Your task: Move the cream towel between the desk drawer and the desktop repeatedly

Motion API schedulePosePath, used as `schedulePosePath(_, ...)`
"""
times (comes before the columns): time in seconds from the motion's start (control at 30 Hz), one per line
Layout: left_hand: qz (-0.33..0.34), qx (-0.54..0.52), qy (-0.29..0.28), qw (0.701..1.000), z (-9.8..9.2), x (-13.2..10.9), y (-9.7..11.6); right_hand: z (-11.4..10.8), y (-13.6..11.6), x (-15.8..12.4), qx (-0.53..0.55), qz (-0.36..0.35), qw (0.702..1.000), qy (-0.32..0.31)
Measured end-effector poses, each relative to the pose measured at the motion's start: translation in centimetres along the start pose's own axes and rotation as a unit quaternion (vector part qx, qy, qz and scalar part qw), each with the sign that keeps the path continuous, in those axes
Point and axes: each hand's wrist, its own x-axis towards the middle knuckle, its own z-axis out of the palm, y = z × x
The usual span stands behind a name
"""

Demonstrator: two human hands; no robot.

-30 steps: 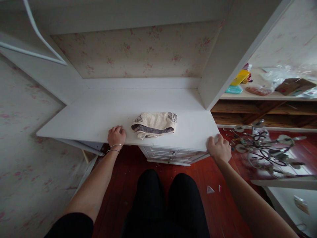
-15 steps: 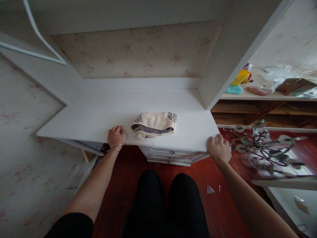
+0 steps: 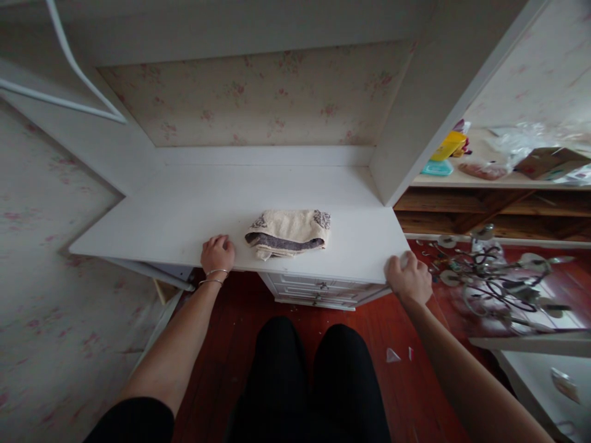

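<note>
Closest are two knees in black trousers (image 3: pixel 281 369), over a shiny red wood floor (image 3: pixel 231 351). A small white chest of drawers (image 3: pixel 314 288) sits under the front of a white worktop (image 3: pixel 203 200). The left hand (image 3: pixel 218 251) is on the front edge, its fingers bent and close together, with two thin silver bangles (image 3: pixel 215 275) on the wrist. The right hand (image 3: pixel 410 277) is on the front right corner, its fingers bent over the top. I cannot tell how hard either hand squeezes the edge. A folded towel (image 3: pixel 293 224), cream with dark gray patterns, lies on the worktop between the hands, near the front and closer to the left one. Off to the right, a curly chandelier (image 3: pixel 508 286) is down on the floor. Past it is a low wooden shelf unit (image 3: pixel 475 200) with a yellow thing (image 3: pixel 447 146), a blue-green box (image 3: pixel 437 168), a brown cardboard box (image 3: pixel 551 163) and clear plastic bags (image 3: pixel 526 138) on top. Behind the worktop is wallpaper (image 3: pixel 272 92) with little pink flowers.
</note>
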Motion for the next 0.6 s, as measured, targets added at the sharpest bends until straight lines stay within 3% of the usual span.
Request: schedulePosePath(0.6, -0.011, -0.012, -0.02, 1.0, -0.48, -0.07, 0.2, 0.7, 0.3, 0.01, -0.007, -0.008, 1.0, 0.026)
